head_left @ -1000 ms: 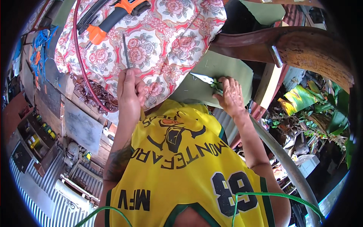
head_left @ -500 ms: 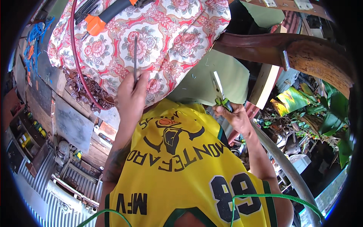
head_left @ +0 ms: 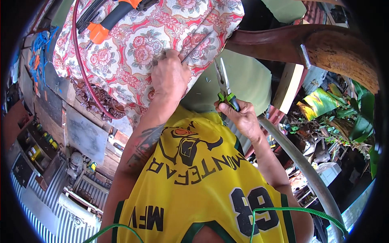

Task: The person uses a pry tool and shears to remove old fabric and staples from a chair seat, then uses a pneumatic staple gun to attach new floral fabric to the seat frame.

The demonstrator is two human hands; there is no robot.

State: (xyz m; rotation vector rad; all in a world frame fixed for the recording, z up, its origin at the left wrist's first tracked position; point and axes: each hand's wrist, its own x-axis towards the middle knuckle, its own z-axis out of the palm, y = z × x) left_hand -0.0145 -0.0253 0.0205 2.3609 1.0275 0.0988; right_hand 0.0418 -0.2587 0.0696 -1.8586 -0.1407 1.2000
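Note:
My left hand (head_left: 172, 79) is closed around a thin dark metal rod (head_left: 197, 45) and rests on the floral fabric (head_left: 135, 38) of an upholstered piece. The rod slants up to the right across the fabric; its other end is hidden in my fist. To the right, my right hand (head_left: 243, 121) grips needle-nose pliers (head_left: 224, 83) with green and black handles. Their jaws point upward, slightly apart, over a plain olive-green surface (head_left: 247, 77).
An orange and black nail or staple gun (head_left: 111, 22) lies on the fabric at the upper left, near a dark red hose (head_left: 80, 60). Carved wood (head_left: 95, 97) edges the upholstery. A curved, polished wooden piece (head_left: 283, 44) and a metal pipe (head_left: 302, 160) stand at right.
My left hand has moved right along the fabric, and the rod has swung from upright to slanting right. The pliers have shifted slightly left and up with my right hand.

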